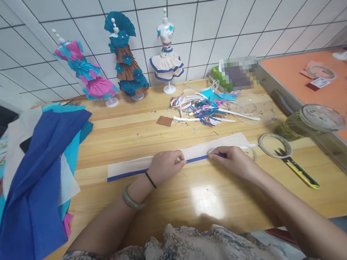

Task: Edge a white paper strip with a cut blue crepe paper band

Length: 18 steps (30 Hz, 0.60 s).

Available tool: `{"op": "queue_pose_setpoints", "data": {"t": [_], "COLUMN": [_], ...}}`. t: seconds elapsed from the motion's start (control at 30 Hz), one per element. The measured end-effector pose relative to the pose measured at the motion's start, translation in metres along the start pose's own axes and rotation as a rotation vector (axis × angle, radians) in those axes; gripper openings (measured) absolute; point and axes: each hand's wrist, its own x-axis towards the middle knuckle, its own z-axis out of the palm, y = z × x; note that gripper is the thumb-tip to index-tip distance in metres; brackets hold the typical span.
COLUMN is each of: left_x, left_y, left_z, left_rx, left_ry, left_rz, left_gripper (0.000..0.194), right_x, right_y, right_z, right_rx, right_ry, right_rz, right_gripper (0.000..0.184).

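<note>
A long cream crepe paper strip (216, 143) with a blue band (196, 159) along its near edge lies across the table in front of me. My left hand (166, 167) is closed, thumb and fingertips pinching the blue-banded edge near the strip's middle. A short way to the right, my right hand (234, 161) pinches the same edge between thumb and forefinger. Partly hidden behind the right hand is a pale ring, seemingly a tape roll (254, 153). Another tape roll (261, 148) lies farther right, the tips of yellow-and-black thread snips (299, 170) overlapping it.
Three small dress forms (167, 65) in paper outfits stand along the tiled wall. Paper scraps (205, 107) and a brown paper piece (164, 121) lie before them. Coloured paper sheets (37, 180) are heaped at left. A lidded jar (305, 121) stands near an orange-topped surface (293, 77).
</note>
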Motion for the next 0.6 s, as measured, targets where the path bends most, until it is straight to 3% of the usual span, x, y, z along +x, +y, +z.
{"op": "queue_pose_setpoints", "data": {"t": [0.13,0.6], "left_x": [0.000,0.001], "left_y": [0.004,0.009], "left_z": [0.001,0.004], "left_rx": [0.024,0.073], "left_ry": [0.025,0.062], "left_rz": [-0.018,-0.061], "left_gripper": [0.017,0.016], "right_x": [-0.001,-0.001], "right_y": [-0.001,0.000], "right_z": [0.007,0.018], "right_rx": [0.001,-0.139], "right_ry": [0.059,0.179], "right_rz": [-0.029,0.062], "right_gripper": [0.033,0.031]}}
